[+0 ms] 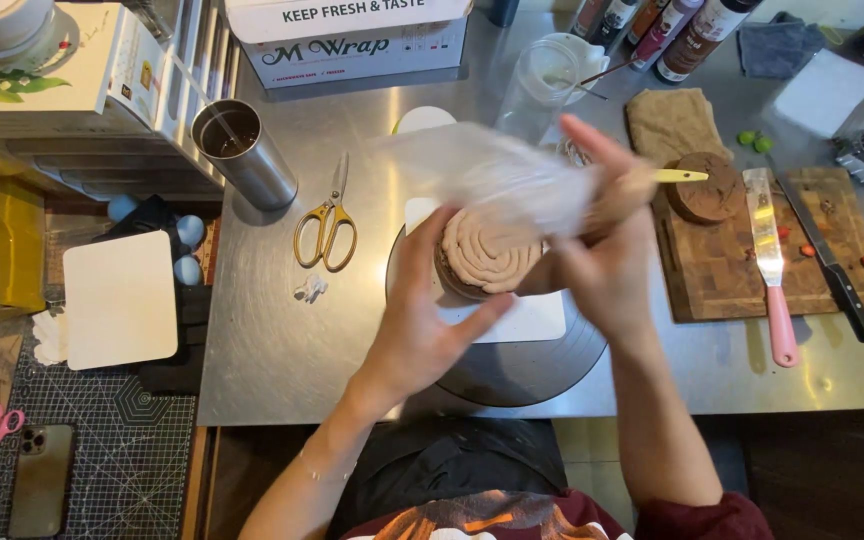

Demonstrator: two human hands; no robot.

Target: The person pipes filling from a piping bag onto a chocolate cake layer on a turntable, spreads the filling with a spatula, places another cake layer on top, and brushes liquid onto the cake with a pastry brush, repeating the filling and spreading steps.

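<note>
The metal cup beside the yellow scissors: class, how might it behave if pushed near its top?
The metal cup looks tall and narrow, so it may tip. It appears to hold dark liquid, which might spill. Its smooth wall might slip on the steel table.

A single head-worn camera looks almost straight down from above the person's chest onto a brushed steel desk. It sits close, at arm's reach. The desk's far edge lies at the top of the view, the person's lap at the bottom.
</note>
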